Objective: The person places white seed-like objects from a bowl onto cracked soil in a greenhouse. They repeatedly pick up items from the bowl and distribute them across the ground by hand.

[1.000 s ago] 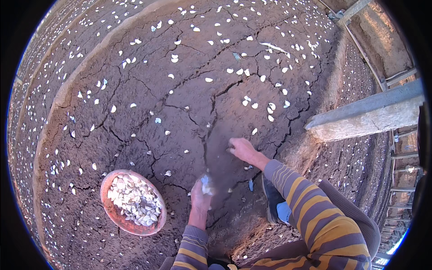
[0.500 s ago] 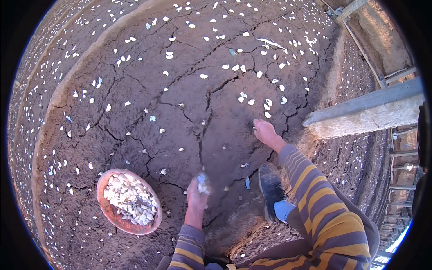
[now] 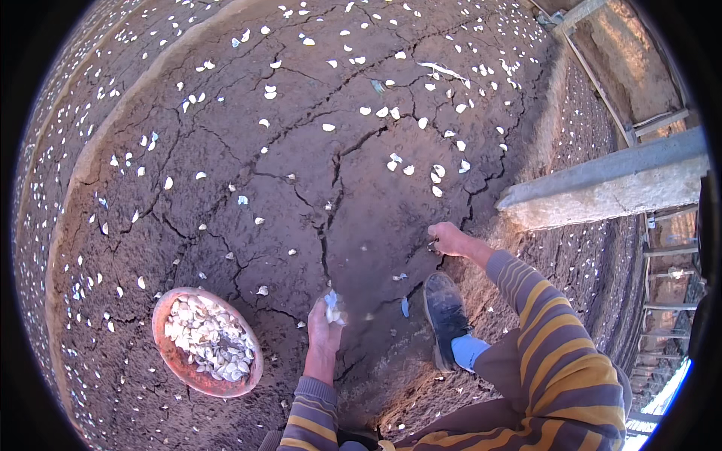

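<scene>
the right hand (image 3: 450, 240) has dropped back from the clustered white cloves (image 3: 438, 171) since half a second ago, and now it's low over the cracked soil (image 3: 391, 255), just beyond the toe of the dark shoe (image 3: 445, 308)! its fingers are curled in, thumb side toward the left hand; a dark patch sits under the fingertips, so whether anything is pinched there, i cannot tell. the left hand (image 3: 323, 331) has barely shifted against the ground: it's cupped, fingers bent round a small bunch of pale pieces (image 3: 335, 312), whitish with a bluish bit on top, blurred at the edge.

the whole view has slid a little too, so the reddish bowl (image 3: 168, 353) sits slightly further left in the picture, on the soil left of the left hand, well stocked with the heaped cloves (image 3: 207, 327). the cluster stays put, lying beyond the right hand, apart from it. what does the change amount to? as i judge it, the work has moved closer to the body: right hand busy at the ground, left hand serving as the near supply, bowl as reserve.
</scene>
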A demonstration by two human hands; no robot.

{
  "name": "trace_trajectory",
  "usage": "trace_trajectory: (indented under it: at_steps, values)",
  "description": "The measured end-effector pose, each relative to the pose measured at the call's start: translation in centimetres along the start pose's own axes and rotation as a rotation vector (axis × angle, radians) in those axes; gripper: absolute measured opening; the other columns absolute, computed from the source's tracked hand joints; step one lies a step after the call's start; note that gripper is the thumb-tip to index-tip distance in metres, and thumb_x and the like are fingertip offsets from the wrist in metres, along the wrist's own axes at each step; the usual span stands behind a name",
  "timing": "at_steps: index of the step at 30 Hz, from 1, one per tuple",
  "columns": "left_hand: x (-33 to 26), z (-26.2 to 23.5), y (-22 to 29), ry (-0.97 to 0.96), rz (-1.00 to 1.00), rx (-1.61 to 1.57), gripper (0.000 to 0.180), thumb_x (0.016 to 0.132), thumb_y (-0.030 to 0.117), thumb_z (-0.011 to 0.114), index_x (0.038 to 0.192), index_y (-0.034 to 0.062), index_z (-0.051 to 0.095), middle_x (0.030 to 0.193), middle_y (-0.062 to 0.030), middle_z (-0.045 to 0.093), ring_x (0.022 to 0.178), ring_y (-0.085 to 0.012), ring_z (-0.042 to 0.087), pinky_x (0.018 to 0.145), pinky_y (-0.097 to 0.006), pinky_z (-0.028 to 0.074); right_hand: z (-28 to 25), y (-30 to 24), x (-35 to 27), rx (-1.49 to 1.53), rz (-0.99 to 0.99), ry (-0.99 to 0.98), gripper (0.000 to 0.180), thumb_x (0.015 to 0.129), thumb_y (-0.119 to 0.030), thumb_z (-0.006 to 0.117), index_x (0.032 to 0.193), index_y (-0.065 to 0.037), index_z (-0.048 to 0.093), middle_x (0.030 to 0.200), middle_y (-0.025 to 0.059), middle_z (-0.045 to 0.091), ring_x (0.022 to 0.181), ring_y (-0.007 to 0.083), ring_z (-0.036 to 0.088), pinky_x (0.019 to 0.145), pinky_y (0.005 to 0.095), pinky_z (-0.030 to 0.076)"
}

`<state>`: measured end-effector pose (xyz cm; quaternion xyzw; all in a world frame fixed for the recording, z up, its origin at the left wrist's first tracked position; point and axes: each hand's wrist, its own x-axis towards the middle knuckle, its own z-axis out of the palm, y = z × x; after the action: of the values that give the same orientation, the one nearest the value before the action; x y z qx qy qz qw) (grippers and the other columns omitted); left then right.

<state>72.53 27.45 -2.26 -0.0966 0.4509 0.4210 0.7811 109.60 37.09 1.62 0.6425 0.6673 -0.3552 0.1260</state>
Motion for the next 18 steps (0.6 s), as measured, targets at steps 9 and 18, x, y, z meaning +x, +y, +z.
trace_trajectory:
  at_steps: [9, 18]
  values:
    - [0.5, 0.5, 0.4, -0.023, 0.01, 0.0, 0.022, 0.097, 0.02, 0.046, 0.107, 0.0043, 0.058, 0.093, -0.0076, 0.064, 0.073, -0.0176, 0.06, 0.058, -0.033, 0.048, 3.3, 0.1, -0.4, -0.321, -0.199, 0.144, 0.017, 0.077, -0.002, 0.057, 0.094, -0.003, 0.059, 0.092, 0.0187, 0.063, 0.096, 0.038, 0.06, 0.081, 0.0446, 0.049]
    - [0.7, 3.8, 0.0, -0.12, -0.045, -0.085, 0.026, 0.098, 0.023, 0.046, 0.11, 0.0026, 0.058, 0.093, -0.0074, 0.063, 0.077, -0.0172, 0.058, 0.064, -0.033, 0.047, -17.9, -4.8, -4.1, -0.395, -0.071, -0.038, 0.008, 0.084, -0.008, 0.059, 0.09, -0.002, 0.057, 0.093, 0.018, 0.064, 0.088, 0.0307, 0.065, 0.081, 0.0429, 0.052]
